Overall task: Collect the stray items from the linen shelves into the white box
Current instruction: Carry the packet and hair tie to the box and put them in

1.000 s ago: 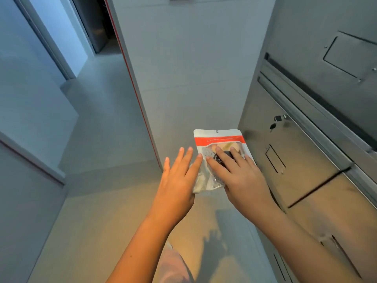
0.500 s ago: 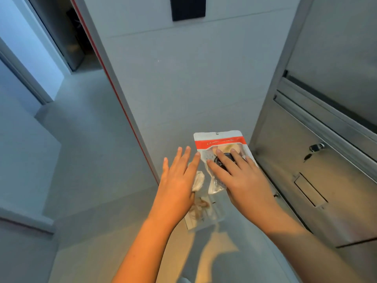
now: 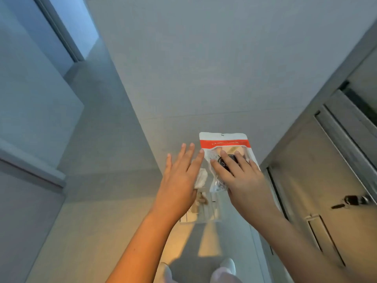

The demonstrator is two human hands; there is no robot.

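Pinching a red-banded pouch [image 3: 224, 140], lettering unreadable, is the right hand [image 3: 243, 181]; left hand [image 3: 179, 181] spread flat.

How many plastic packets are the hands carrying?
2: a red-striped packet under the right hand fingers, and a clear packet lower, partly behind the left hand. More may be hidden.

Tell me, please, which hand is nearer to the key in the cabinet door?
Right. The right hand, holding the pouch, is left of the key; the left hand is farther left, beyond the pouch.
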